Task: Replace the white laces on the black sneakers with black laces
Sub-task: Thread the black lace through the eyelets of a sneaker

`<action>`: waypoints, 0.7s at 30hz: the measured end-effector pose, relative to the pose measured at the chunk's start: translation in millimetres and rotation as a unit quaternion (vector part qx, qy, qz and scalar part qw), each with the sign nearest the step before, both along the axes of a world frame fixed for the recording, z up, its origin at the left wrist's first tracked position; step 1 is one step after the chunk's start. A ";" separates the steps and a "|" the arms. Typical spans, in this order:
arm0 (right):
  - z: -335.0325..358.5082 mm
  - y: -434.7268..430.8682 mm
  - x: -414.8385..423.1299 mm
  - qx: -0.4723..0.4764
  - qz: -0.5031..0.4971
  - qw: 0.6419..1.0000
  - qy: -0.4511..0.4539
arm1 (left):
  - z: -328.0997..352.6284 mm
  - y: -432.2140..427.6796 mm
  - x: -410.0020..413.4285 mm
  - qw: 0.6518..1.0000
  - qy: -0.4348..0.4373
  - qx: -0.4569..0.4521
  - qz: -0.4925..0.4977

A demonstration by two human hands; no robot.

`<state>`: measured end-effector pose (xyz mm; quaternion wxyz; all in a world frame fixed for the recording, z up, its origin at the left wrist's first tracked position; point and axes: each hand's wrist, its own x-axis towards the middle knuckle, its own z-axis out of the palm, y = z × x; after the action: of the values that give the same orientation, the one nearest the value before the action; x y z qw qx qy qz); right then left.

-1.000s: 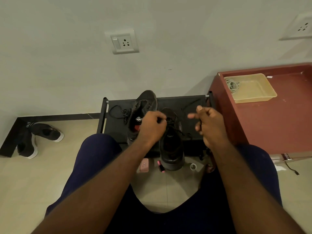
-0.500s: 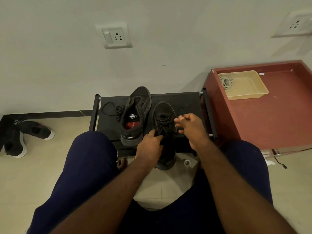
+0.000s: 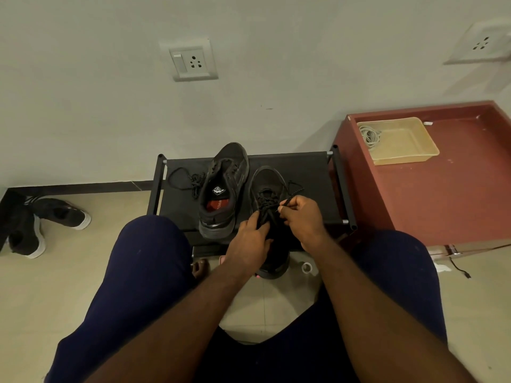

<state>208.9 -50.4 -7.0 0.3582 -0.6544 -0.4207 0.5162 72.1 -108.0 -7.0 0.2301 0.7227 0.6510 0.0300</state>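
Presently the black lace (image 3: 293,191) is threaded through the upper eyelets of the right-hand sneaker (image 3: 269,179), which sits at the near edge of the black rack (image 3: 309,172), heel overhanging toward the person. Right hand (image 3: 304,221) pinches one lace end between thumb and forefinger, the other fingers curled in, with a short run drawn taut to the eyelets. Left hand (image 3: 249,244) lies on the shoe's throat, fingers fairly straight and close together, pressing on the crossings; whether a strand is caught beneath them cannot be told. Assessment: the lace is light, limp and thin, liable to slip or twist, and is best held near its stiff tip for feeding; the shoe, soft-sided, is best braced at the throat. Second sneaker (image 3: 224,189) stands just to the left, no lace visible in it, a loose black lace (image 3: 184,180) lying beside it on the rack. Farther right, a red cabinet (image 3: 442,194) carries a beige tray (image 3: 406,150) holding a pale coil, probably the white laces (image 3: 369,135)
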 end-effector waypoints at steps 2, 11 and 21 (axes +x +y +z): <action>-1.8 0.3 0.3 0.002 0.009 1.000 -0.012 | -1.2 -0.5 -0.4 1.000 0.002 0.002 -0.004; -1.5 0.6 -4.9 0.057 0.033 0.992 -0.107 | -5.2 -0.2 -1.0 1.000 0.002 0.005 -0.003; -5.2 2.0 -2.0 0.050 0.101 0.981 -0.160 | -7.5 0.0 -2.6 1.000 -0.007 0.016 -0.002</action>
<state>206.9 -48.4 -12.3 0.2645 -0.6637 -0.5621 0.4167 69.5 -108.0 -14.5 0.2232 0.7277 0.6470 0.0451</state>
